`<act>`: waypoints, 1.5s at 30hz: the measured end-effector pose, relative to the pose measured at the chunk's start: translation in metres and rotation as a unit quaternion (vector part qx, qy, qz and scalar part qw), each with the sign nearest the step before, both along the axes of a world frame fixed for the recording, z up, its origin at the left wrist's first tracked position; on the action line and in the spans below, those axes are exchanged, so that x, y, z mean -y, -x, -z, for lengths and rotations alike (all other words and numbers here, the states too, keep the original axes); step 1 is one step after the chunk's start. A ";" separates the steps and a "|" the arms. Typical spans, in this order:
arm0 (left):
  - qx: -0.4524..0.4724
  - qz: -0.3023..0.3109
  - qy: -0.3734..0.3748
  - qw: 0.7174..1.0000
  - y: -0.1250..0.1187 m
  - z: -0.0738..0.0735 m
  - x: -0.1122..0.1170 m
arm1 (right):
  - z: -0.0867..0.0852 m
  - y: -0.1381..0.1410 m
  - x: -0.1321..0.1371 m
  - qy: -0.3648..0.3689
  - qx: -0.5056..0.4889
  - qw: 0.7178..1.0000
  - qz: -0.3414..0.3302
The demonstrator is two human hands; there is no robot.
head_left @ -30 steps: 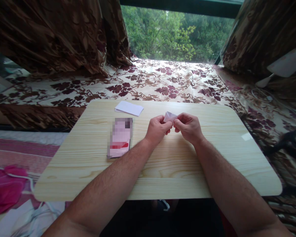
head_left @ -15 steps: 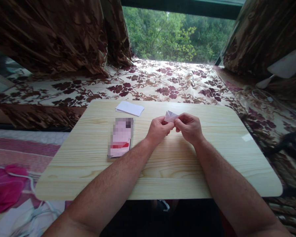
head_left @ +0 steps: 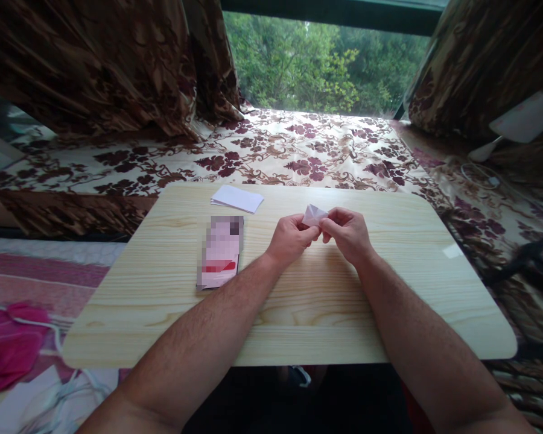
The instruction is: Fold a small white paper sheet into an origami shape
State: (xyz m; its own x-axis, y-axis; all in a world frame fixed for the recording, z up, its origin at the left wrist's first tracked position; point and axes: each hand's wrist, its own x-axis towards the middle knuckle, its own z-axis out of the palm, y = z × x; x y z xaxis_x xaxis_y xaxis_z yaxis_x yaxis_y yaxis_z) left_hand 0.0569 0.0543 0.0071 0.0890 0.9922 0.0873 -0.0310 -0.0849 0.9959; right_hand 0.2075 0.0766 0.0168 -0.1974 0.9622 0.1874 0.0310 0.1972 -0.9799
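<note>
Head view: left hand (head_left: 292, 238), right hand (head_left: 349, 235) pinch paper (head_left: 314, 214) well inside table (head_left: 402, 301) edges

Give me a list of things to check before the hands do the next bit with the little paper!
1. Left hand and right hand both pinch the folded paper: ok.
2. Folded paper is apart from other things: ok.
3. Bare table lies in front of the hands: ok.
4. White sheets lie near the table's far edge, apart from the hands: ok.
5. Blurred pink item lies flat, to the left of the hands and not touching them: ok.
6. Creases are neat and even: cannot tell, too small.
</note>
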 end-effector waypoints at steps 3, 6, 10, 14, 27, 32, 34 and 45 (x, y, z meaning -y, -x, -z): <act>-0.004 0.000 0.003 1.000 0.000 -0.001 0.000 | 0.000 0.000 0.000 0.002 0.020 1.000 0.004; -0.011 -0.003 0.010 1.000 0.000 -0.002 0.000 | 0.001 0.000 0.000 -0.003 0.047 0.999 0.010; -0.016 0.001 0.006 1.000 -0.001 -0.002 0.000 | 0.001 0.000 0.000 -0.017 0.069 0.997 0.008; -0.014 -0.001 0.007 1.000 -0.001 -0.003 0.000 | 0.001 0.001 0.000 -0.015 0.062 0.998 0.020; -0.033 0.003 0.001 0.999 -0.004 -0.007 0.003 | 0.000 0.001 -0.001 -0.014 0.055 0.998 0.014; -0.028 0.001 0.006 1.000 -0.004 -0.007 0.003 | 0.000 0.002 0.000 -0.014 0.055 0.998 0.022; -0.026 0.001 0.007 1.000 -0.004 -0.008 0.003 | 0.000 0.002 0.000 -0.009 0.048 0.999 0.023; -0.034 0.004 -0.002 0.999 -0.004 -0.008 0.004 | -0.001 0.002 -0.001 -0.006 0.049 0.999 0.017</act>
